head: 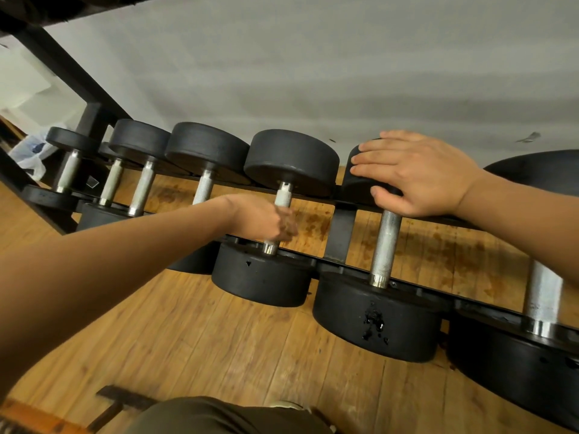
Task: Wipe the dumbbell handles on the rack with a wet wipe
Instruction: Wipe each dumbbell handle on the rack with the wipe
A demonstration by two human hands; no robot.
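- left hand (pixel 266 219) curled tight round a dumbbell handle (pixel 283 195) on the rack (pixel 341 233), motion-blurred
- right hand (pixel 416 173) flat, fingers straight, resting on next dumbbell head (pixel 355 189)

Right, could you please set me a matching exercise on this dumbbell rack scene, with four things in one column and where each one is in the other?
Things
1. left hand
2. right hand
3. plastic bag
4. chipped dumbbell head

Places
A. at the far left of the view, behind the rack frame
B. on the near side of the rack, below the right hand
C. gripping a metal handle
D. resting on a far dumbbell head

Pairs: 1-C, 2-D, 3-A, 4-B.
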